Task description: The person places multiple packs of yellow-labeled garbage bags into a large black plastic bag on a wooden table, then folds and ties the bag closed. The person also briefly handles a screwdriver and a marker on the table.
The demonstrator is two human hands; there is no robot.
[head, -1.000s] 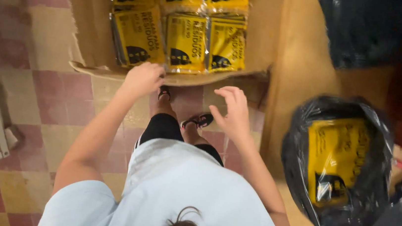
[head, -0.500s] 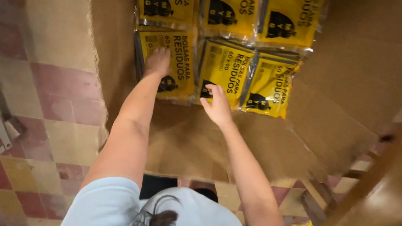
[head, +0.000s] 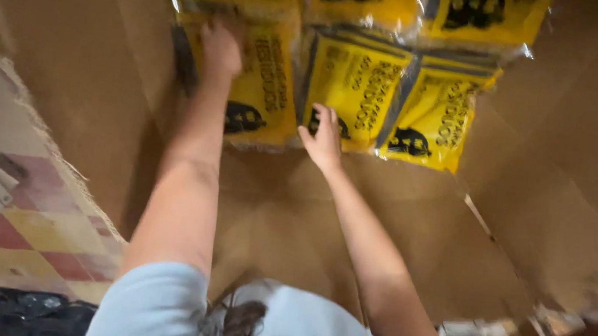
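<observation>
Both my arms reach deep into a big cardboard box (head: 103,58), where flat yellow packets in clear wrap lie in rows on the bottom. My left hand (head: 220,50) rests on top of the left packet (head: 263,90) of the near row, close to its far left corner; the picture is blurred there, so I cannot tell if my grip is clenched on it or only pressing. My right hand (head: 324,139) lies with spread fingers at the near edge of the middle packet (head: 356,85), touching it, the grip released. A third packet (head: 433,123) lies just beside, to the right. Outside the box, on the left, is a tiled floor (head: 19,227).
</observation>
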